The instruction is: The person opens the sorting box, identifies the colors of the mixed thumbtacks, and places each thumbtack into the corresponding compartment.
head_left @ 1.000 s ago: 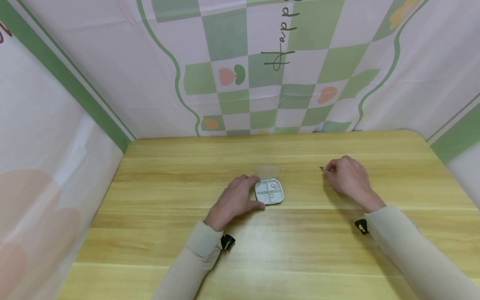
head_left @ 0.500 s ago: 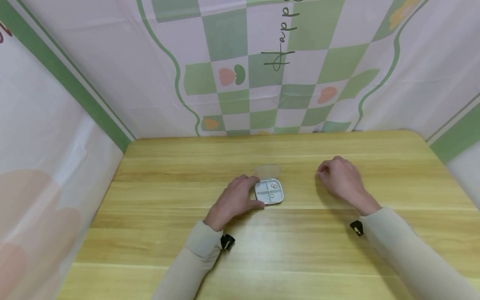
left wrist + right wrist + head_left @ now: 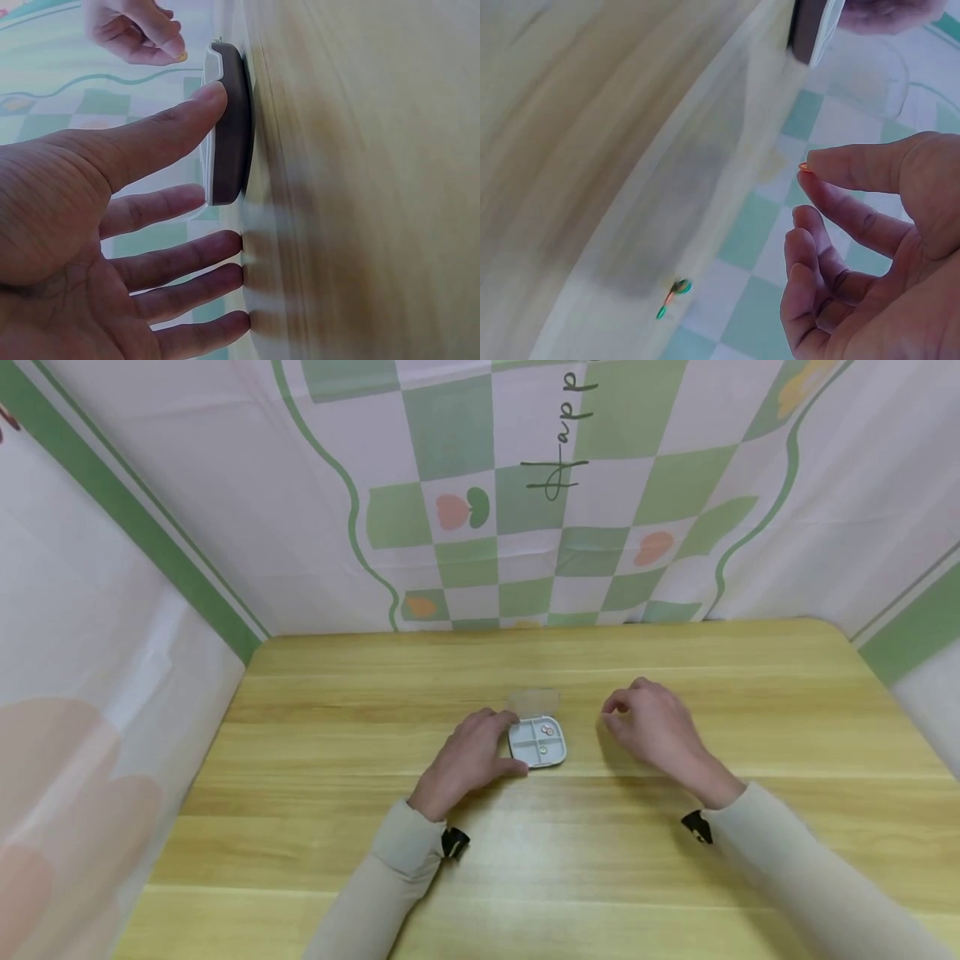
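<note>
A small pill box (image 3: 537, 742) with four-part dividers lies with its lid raised on the far side. Small round pieces (image 3: 547, 731) sit in its upper right compartment, and one more in the lower right. My left hand (image 3: 468, 756) grips the box's left end between thumb and index finger; the other fingertips rest on the table in the left wrist view. To the right of the box, my right hand (image 3: 656, 727) is held above the table. Its thumb and index finger pinch a tiny orange-gold piece (image 3: 805, 167), mostly hidden.
A small green-and-orange piece (image 3: 674, 296) lies on the wooden table (image 3: 337, 827) in the right wrist view; the head view does not show it. The see-through lid (image 3: 534, 700) extends behind the box. A patterned cloth (image 3: 457, 560) hangs along the far edge.
My right hand has moved left toward the pill box, away from where a small piece showed at its fingertips. The left hand and the box have stayed put.
</note>
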`<state>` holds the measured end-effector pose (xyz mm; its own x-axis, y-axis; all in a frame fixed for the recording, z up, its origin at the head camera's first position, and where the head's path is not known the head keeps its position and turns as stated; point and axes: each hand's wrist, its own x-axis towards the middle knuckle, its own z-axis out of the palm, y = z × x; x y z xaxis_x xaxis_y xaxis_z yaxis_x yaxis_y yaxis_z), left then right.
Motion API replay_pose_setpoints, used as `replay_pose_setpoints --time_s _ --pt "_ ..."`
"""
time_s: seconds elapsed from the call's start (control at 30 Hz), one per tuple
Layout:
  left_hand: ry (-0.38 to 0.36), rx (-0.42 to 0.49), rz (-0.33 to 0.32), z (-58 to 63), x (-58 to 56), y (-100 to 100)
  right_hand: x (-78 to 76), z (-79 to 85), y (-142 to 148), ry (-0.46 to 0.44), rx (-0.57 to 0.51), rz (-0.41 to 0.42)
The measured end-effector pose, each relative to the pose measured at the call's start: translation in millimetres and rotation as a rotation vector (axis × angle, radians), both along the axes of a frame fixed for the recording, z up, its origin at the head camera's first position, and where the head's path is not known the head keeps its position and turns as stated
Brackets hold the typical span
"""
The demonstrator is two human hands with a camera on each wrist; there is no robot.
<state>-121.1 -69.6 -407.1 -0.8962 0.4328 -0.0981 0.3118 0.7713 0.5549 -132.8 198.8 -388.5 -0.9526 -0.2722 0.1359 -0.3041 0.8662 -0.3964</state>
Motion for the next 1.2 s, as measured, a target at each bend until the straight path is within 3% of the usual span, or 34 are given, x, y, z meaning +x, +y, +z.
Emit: replay_pose_setpoints --time_s 0.83,1.2 --pt "0.034 0.009 -0.018 -2.1 -0.8 -0.2 20.6 -3.1 -58.1 0.007 -0.063 0.134" --pt "0.039 0.02 -0.025 -2.0 -1.8 -0.9 19.9 -7.8 -75.4 -0.063 -0.059 0.139"
